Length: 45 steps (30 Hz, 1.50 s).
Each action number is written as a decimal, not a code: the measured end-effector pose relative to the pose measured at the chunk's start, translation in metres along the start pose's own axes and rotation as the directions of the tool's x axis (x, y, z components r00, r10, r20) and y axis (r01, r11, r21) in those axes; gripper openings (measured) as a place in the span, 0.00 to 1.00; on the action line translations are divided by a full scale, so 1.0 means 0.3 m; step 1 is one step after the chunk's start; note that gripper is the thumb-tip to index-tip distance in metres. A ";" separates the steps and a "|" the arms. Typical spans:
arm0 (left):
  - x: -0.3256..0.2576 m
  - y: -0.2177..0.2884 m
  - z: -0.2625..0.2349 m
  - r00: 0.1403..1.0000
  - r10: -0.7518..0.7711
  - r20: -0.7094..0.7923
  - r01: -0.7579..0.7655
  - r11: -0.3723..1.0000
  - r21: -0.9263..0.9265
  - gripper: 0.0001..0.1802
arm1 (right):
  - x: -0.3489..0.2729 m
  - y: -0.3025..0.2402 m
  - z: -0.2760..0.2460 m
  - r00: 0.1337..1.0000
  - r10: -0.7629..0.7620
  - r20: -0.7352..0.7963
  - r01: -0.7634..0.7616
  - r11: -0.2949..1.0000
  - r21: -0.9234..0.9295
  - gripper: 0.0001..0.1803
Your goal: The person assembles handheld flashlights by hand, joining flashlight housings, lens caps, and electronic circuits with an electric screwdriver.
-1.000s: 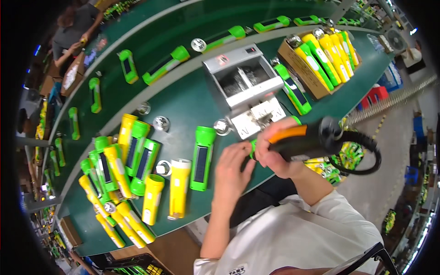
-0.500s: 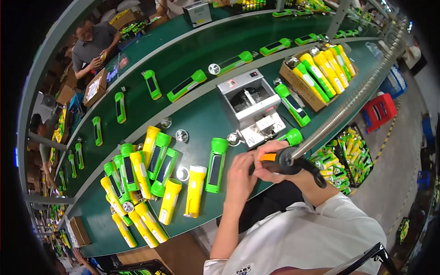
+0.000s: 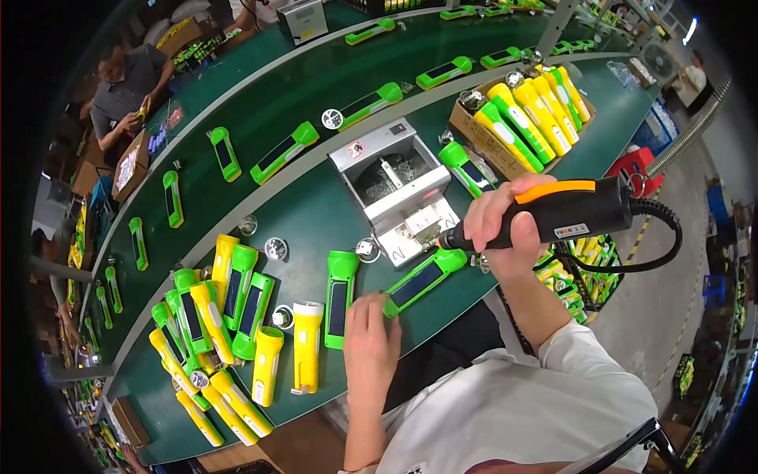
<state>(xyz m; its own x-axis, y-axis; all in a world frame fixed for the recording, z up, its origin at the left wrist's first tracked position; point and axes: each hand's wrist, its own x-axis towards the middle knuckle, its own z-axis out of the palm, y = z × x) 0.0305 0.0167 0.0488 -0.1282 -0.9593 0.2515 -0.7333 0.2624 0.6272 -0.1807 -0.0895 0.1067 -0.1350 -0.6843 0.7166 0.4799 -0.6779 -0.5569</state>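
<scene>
My right hand (image 3: 505,225) grips a black electric screwdriver with an orange top (image 3: 564,212), its tip pointing left over the head of a green flashlight (image 3: 422,280) that lies at the table's front edge. My left hand (image 3: 371,340) rests on the tail end of that flashlight, fingers pressing it down. Another green flashlight (image 3: 340,296) lies just to the left, and a yellow one (image 3: 306,346) beside it.
A grey metal screw feeder box (image 3: 391,182) stands behind the flashlight. A pile of yellow and green flashlights (image 3: 213,332) lies at the left; a cardboard box (image 3: 464,125) of flashlights at the back right. Green flashlights ride the curved belt (image 3: 284,150). A person (image 3: 126,87) works at the far left.
The screwdriver has swung from in front of my chest up to the right, tip now on the flashlight's head. My left hand has dropped to the flashlight's tail at the table edge.
</scene>
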 end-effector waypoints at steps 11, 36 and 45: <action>0.103 0.055 0.164 0.967 0.255 -0.002 -0.252 0.958 0.140 0.25 | -0.019 0.063 -0.012 0.997 0.010 0.071 -0.006 0.999 -0.053 0.23; 0.110 0.020 0.197 0.958 0.284 -0.036 -0.280 0.956 0.088 0.25 | 0.022 0.081 0.008 0.995 0.078 0.056 -0.072 0.992 -0.105 0.20; 0.111 0.029 0.171 0.976 0.217 0.013 -0.217 0.976 0.029 0.22 | 0.133 0.062 0.102 0.876 0.466 -0.125 -0.481 0.821 -0.307 0.12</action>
<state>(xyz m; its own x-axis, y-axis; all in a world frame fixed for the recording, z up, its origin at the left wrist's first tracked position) -0.0145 -0.0182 0.0248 -0.2929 -0.8807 0.3723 -0.7066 0.4616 0.5362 -0.1504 -0.1213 0.1378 -0.0025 -0.9489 0.3157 0.1927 -0.3102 -0.9309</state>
